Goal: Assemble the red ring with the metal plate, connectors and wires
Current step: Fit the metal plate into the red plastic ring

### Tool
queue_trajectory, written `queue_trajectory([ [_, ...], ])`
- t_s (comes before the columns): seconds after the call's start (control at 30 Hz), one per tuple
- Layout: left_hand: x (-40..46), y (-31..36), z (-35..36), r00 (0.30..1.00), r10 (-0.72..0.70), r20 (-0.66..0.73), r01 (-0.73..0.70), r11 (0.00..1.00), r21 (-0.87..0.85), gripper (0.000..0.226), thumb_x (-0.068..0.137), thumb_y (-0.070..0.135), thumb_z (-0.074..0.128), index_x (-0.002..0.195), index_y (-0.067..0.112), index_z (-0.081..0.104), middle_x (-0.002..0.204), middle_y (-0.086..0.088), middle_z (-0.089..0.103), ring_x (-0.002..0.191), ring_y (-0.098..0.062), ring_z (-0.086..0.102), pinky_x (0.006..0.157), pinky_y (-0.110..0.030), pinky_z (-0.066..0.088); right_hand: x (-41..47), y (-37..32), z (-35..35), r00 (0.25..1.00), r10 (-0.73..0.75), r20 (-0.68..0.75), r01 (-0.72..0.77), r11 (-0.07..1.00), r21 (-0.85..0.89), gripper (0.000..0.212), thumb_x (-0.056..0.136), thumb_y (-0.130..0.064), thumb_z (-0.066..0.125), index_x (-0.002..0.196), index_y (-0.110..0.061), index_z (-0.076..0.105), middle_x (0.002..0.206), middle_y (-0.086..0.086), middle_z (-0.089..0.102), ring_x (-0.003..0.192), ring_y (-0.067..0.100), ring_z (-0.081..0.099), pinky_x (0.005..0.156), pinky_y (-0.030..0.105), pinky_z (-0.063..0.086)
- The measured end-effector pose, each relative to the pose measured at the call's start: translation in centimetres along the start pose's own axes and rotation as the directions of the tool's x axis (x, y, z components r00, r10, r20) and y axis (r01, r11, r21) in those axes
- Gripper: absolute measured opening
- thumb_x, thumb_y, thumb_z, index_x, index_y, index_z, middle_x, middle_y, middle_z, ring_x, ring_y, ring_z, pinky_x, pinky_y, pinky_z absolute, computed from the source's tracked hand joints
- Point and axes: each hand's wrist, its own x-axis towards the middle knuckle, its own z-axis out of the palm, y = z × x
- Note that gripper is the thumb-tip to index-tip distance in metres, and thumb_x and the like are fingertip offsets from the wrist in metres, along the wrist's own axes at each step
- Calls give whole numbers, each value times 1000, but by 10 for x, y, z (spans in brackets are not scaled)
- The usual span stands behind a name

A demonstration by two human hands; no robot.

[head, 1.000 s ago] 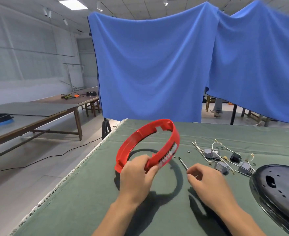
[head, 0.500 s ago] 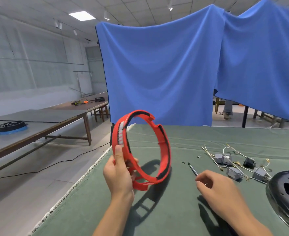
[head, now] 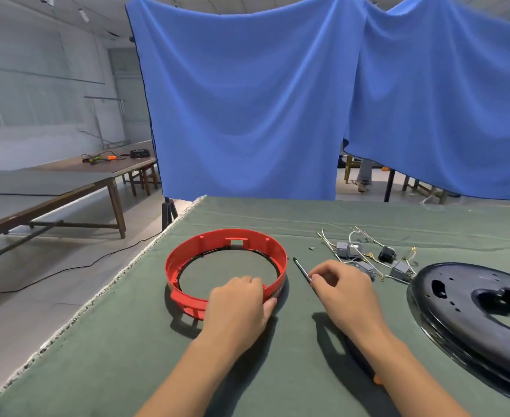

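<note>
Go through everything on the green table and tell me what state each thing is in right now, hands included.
Red ring: flat on the green table, open side up.
Left hand: grips the ring's near rim.
Right hand: fingers curled on the end of the screwdriver.
Screwdriver: lying on the table beside the ring.
Connectors and wires: loose, tangled, untouched.
Black metal plate: lying flat, not yet joined to the ring.

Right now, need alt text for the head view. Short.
A person's left hand grips the near rim of a red ring lying flat on a green-covered table, while the right hand pinches a thin dark tool beside it. To the right lie grey connectors with wires and a black metal plate; blue cloth hangs behind.
</note>
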Motion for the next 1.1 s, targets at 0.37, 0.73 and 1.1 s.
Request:
queue_trajectory([
  [0.37, -10, 56, -5, 905, 284, -315, -347, 923, -164, 15, 82, 25, 64, 84, 10, 64, 83, -5, 64, 78, -27, 57, 64, -38, 50, -31, 58, -93, 978, 149, -142, -206, 712, -672, 48, 85, -46, 54, 123, -19, 45, 129, 5, 53, 120, 28, 43, 94, 38, 37],
  [0.73, -4, 61, 27, 960, 212, -181, -270, 866, -421, 25, 96, 39, 46, 99, 20, 63, 96, 6, 61, 94, -14, 53, 79, -27, 40, -26, 82, -110, 964, 121, -235, -259, 615, -745, 76, 65, -73, 60, 121, -23, 47, 119, 8, 56, 112, 30, 47, 92, 41, 33],
  [1.1, 2, 51, 8, 992, -129, 7, 63, 435, -898, 27, 97, 22, 51, 78, 12, 67, 74, -1, 68, 71, -17, 61, 71, -39, 50, 1, -25, -119, 967, -148, -207, 244, 766, 595, 53, 65, -30, 77, 115, -21, 62, 107, -4, 70, 97, 7, 65, 84, 20, 50],
])
